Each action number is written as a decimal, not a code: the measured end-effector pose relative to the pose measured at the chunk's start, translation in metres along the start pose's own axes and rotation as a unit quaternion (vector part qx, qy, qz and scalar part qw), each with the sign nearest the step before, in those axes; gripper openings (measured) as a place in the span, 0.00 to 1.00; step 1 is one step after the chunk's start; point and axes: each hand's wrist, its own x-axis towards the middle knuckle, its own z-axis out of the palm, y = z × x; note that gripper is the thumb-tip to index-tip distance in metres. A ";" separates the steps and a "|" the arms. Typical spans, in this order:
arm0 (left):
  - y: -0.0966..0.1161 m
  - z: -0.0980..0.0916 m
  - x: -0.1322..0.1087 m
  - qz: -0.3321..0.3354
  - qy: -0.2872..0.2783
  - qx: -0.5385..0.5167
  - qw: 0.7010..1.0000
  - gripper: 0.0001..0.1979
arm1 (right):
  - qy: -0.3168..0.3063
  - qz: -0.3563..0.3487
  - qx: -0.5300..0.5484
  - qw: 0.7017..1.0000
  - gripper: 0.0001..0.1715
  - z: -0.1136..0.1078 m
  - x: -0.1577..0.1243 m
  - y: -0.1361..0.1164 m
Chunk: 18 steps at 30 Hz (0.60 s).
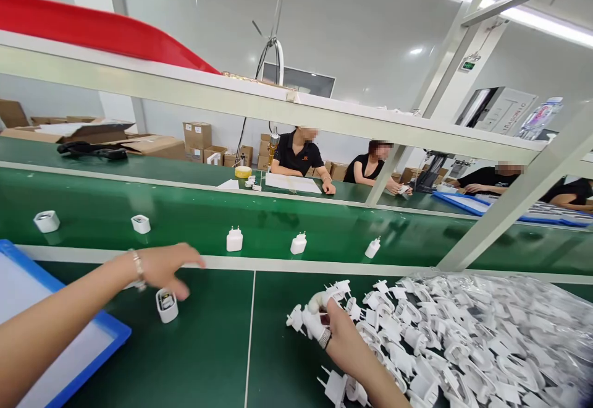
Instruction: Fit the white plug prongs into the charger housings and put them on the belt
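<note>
My left hand [169,266], a bracelet on its wrist, hovers over the green bench with fingers apart and nothing in them. Just below its thumb stands an open white charger housing [167,306] with its inside parts showing. At the edge of a heap of white plug covers [430,334], my right hand [340,327] has white-covered fingertips curled together. A white plug cover [295,318] with pins sticks out at those fingertips. Part of the grip is hidden behind the fingers.
On the green conveyor belt stand white chargers with pins [234,239] and open white housings [141,224]. A blue-rimmed tray [99,334] lies left, and clear plastic bagging [532,297] right. A slanted post [509,204] rises beyond. Several co-workers sit across.
</note>
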 end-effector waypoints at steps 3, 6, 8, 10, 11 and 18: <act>0.001 0.012 -0.037 -0.014 -0.025 0.014 0.999 0.17 | -0.052 -0.005 0.070 0.996 0.20 0.008 -0.005 -0.011; 0.031 0.028 -0.044 -0.013 -0.032 -0.011 0.999 0.09 | -0.085 0.003 0.082 0.993 0.21 0.016 -0.004 -0.017; 0.063 0.041 -0.039 0.014 -0.036 -0.050 0.998 0.08 | -0.071 0.016 0.077 0.994 0.22 0.020 -0.001 -0.018; 0.095 0.058 -0.032 0.037 -0.021 -0.098 0.994 0.08 | -0.048 0.014 0.057 0.997 0.24 0.024 0.001 -0.016; 0.107 0.068 -0.028 0.043 -0.011 -0.125 0.991 0.09 | -0.037 0.005 0.044 0.998 0.24 0.026 0.002 -0.014; 0.126 0.128 -0.012 0.011 0.021 -0.308 0.951 0.10 | 0.005 -0.031 0.063 0.998 0.18 0.047 -0.006 -0.014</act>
